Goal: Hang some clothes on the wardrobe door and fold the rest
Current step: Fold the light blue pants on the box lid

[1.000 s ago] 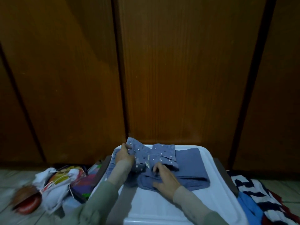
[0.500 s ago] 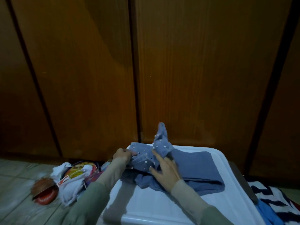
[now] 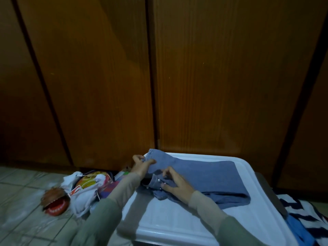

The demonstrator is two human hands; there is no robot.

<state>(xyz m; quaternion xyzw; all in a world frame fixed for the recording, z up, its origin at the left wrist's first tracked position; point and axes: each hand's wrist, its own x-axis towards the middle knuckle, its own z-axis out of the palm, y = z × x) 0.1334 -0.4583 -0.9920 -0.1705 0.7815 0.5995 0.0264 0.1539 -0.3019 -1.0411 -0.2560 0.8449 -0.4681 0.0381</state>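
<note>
Left hand (image 3: 142,166) pinched the far left edge of the blue garment (image 3: 204,176). Right hand (image 3: 174,183) pressed, fingers curled, on the beaded part at the near left. Since half a second ago the flap that stood upright had been laid over; the beads, earlier on top, were now mostly covered by plain cloth. Garment lay on the white lid (image 3: 177,219) before the wardrobe door (image 3: 213,77). Judgement: fold nearly closed, needs flattening.
</note>
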